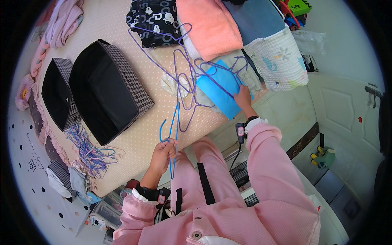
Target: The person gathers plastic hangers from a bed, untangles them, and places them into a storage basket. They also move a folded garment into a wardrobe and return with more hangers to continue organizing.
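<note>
My left hand (163, 156) grips a thin blue clothes hanger (160, 131) by its neck, with its hook towards the left and its body pointing down over my lap. My right hand (243, 99) is closed on the end of a purple clothes hanger (220, 87) above a bright blue sheet (229, 107). Several other purple hangers lie overlapped around it, one reaching up to a dark printed cloth (153, 21). Beneath the hangers are a crumpled white cloth (171, 85) and pale grey fabric.
Two open houndstooth storage boxes with black linings, a large one (104, 92) and a smaller one (55, 92), stand on the dotted bedspread (137, 165). Tangled hangers (88, 150) lie below them. Folded coral cloth (208, 27) and a white printed cloth (277, 58) are at the upper right.
</note>
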`<state>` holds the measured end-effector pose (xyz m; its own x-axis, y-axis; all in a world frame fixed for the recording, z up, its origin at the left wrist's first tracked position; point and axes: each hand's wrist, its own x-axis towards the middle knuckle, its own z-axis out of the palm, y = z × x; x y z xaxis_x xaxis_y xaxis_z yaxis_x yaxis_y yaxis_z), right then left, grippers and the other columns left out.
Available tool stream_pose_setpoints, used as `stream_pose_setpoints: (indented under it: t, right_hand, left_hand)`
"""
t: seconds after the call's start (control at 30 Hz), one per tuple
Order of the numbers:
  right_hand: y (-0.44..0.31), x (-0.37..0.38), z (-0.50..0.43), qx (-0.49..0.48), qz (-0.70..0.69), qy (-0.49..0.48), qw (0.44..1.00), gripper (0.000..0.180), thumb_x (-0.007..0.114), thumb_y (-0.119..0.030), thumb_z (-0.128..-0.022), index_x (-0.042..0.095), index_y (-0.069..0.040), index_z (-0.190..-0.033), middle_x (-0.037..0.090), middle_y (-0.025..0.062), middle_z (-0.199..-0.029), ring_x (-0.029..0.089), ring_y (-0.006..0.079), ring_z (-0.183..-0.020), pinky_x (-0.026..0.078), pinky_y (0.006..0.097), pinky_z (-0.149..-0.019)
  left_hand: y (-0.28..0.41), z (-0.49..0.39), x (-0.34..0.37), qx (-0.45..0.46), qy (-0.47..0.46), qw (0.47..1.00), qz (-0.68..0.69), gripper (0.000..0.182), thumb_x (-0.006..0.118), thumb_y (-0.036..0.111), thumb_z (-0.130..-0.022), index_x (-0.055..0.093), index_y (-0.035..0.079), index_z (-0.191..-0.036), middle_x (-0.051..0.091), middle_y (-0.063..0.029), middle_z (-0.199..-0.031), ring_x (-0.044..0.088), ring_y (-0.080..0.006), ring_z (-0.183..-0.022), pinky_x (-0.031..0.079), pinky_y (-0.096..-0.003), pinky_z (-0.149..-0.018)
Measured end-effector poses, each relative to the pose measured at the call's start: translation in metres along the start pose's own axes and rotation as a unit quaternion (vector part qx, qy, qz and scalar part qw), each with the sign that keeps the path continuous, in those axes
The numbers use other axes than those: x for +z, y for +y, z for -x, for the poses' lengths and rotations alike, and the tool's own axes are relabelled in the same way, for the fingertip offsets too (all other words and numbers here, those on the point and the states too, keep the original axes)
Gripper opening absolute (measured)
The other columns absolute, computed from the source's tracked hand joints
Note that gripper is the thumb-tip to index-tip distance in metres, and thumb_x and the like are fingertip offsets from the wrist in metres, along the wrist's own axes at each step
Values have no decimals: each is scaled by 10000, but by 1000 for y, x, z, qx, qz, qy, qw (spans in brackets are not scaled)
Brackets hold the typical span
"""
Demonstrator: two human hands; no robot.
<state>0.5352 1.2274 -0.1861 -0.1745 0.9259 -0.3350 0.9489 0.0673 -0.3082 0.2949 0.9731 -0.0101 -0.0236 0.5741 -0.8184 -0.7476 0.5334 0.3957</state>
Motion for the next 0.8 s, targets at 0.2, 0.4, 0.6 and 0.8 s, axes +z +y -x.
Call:
stream_pose_setpoints:
  t: [0.2,0.4,0.6,0.8]
  right_hand:
    - [-3,-39,14,-53,-135,16,989,180,496,-166,-797,552,-3,-850,550,208,-754,523,376,-742,405,421,-616]
    - [4,-127,68,-108,-134,41,984,180,495,-152,-800,565,8,-844,530,223,-692,514,388,-660,389,424,-561]
    - [10,-118,79,-68,-113,-8,991,163,503,-129,-798,563,10,-860,531,221,-694,518,373,-653,399,390,-565]
    - [-10,-127,76,-172,-242,-140,944,170,504,-138,-806,547,23,-842,530,225,-736,509,358,-674,397,358,-584]
  left_hand:
    - [8,2,6,26,24,996,-86,189,439,182,-878,505,10,-834,295,48,-512,254,-53,-454,220,-202,-443]
    - [28,2,14,62,15,994,-91,181,445,180,-874,502,9,-851,285,53,-508,248,-50,-451,212,-201,-441]
    - [32,3,25,68,-9,994,-87,189,437,176,-878,499,-2,-856,281,56,-505,240,-45,-445,208,-201,-436]
    - [28,10,22,70,2,993,-91,196,449,179,-872,522,-2,-850,306,49,-499,250,-50,-444,217,-204,-439]
